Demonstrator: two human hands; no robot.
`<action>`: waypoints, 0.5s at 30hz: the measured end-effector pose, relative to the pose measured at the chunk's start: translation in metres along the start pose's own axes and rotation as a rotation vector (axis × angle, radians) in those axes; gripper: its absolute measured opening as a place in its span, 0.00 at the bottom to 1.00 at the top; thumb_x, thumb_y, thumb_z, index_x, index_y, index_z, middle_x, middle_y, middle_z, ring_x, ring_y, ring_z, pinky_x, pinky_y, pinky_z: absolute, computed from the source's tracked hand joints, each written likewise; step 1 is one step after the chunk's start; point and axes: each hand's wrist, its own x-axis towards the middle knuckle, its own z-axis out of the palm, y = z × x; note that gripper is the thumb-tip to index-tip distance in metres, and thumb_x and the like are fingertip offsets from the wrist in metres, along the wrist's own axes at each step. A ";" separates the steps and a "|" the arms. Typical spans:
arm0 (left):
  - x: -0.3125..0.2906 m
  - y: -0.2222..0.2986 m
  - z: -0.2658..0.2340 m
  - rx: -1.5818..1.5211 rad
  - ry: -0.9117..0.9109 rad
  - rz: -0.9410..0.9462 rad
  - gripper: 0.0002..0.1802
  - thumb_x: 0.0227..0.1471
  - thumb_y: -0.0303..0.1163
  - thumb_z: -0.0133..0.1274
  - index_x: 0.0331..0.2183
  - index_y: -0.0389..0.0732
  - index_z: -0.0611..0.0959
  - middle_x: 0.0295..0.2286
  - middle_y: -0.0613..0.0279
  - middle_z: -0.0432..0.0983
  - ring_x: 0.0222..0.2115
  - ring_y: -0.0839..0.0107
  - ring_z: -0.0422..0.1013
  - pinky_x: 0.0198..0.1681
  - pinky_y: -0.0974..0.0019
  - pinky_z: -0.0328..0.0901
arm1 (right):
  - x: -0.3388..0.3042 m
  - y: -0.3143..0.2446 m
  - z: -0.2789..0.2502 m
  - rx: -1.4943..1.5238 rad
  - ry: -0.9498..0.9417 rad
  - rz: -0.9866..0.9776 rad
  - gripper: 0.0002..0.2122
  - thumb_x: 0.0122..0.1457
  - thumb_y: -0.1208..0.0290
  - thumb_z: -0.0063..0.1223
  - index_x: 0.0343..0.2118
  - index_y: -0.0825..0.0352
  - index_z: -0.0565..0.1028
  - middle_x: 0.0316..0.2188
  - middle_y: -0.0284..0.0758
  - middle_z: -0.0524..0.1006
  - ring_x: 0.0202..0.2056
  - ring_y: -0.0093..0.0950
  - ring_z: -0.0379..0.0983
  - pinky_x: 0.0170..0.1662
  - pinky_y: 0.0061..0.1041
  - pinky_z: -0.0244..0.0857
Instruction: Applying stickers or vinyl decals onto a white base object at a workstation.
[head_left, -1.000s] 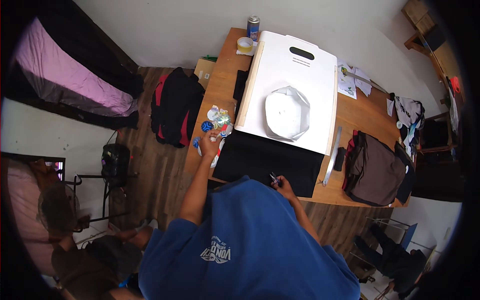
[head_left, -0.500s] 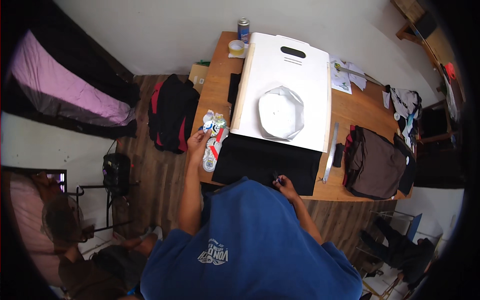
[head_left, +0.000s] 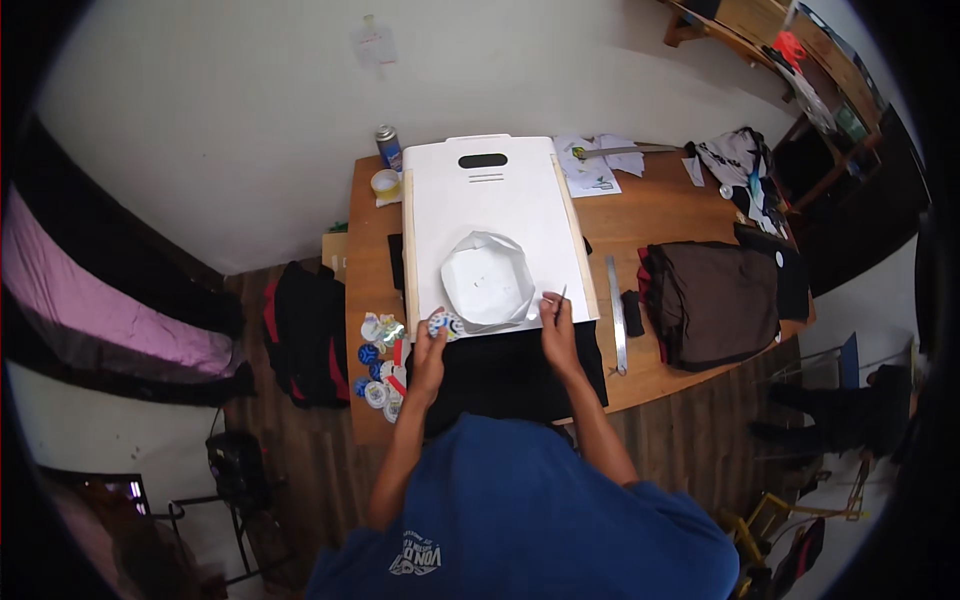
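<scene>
My left hand (head_left: 432,352) pinches a round white patch with blue marks (head_left: 446,323) at the near edge of a white board (head_left: 430,210). In my right hand (head_left: 557,325) is a slim, pointed dark tool (head_left: 563,293), held upright; its exact kind is too small to tell. Between and just beyond the hands, a many-sided folded paper tray (head_left: 485,278) rests on the board. Black cloth (head_left: 480,375) lies under the board's near end and sticks out toward me. Left of my left hand are several round patches (head_left: 376,393), white and blue, with red strips among them.
A metal ruler (head_left: 617,315) and folded dark garments (head_left: 710,305) lie on the wooden table (head_left: 640,225) at right. A spray can (head_left: 388,147) and yellow tape roll (head_left: 386,184) stand far left. Papers (head_left: 586,168) lie at the back. Dark clothes (head_left: 305,330) are piled left of the table.
My left hand has carried the round patch from the pile at left to the board's near edge. My right hand has moved forward to the board with its tool. The view has shifted.
</scene>
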 end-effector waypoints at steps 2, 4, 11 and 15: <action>0.009 -0.009 0.006 0.031 -0.057 0.038 0.22 0.63 0.35 0.45 0.56 0.37 0.67 0.44 0.63 0.70 0.46 0.77 0.63 0.53 0.74 0.55 | 0.002 0.007 0.019 0.033 0.015 0.008 0.19 0.67 0.59 0.42 0.53 0.69 0.65 0.39 0.37 0.69 0.44 0.27 0.65 0.53 0.26 0.58; 0.003 -0.006 0.014 0.057 -0.082 -0.034 0.23 0.63 0.35 0.45 0.56 0.37 0.66 0.43 0.63 0.70 0.45 0.77 0.65 0.53 0.73 0.56 | -0.012 -0.007 0.031 0.071 -0.004 0.021 0.19 0.67 0.60 0.42 0.53 0.69 0.64 0.42 0.37 0.69 0.45 0.26 0.64 0.53 0.27 0.58; -0.013 -0.002 0.004 0.078 0.136 -0.011 0.14 0.63 0.34 0.46 0.46 0.37 0.72 0.39 0.64 0.72 0.41 0.78 0.66 0.47 0.73 0.59 | -0.049 -0.001 0.037 0.223 -0.045 0.062 0.17 0.64 0.70 0.48 0.52 0.72 0.63 0.44 0.36 0.68 0.46 0.23 0.65 0.53 0.24 0.59; -0.022 0.020 0.008 0.053 0.254 0.073 0.10 0.61 0.33 0.50 0.40 0.37 0.75 0.34 0.66 0.74 0.36 0.80 0.67 0.43 0.74 0.61 | -0.046 -0.011 0.027 0.206 0.025 -0.016 0.15 0.62 0.75 0.48 0.50 0.71 0.64 0.43 0.35 0.69 0.46 0.24 0.66 0.52 0.22 0.60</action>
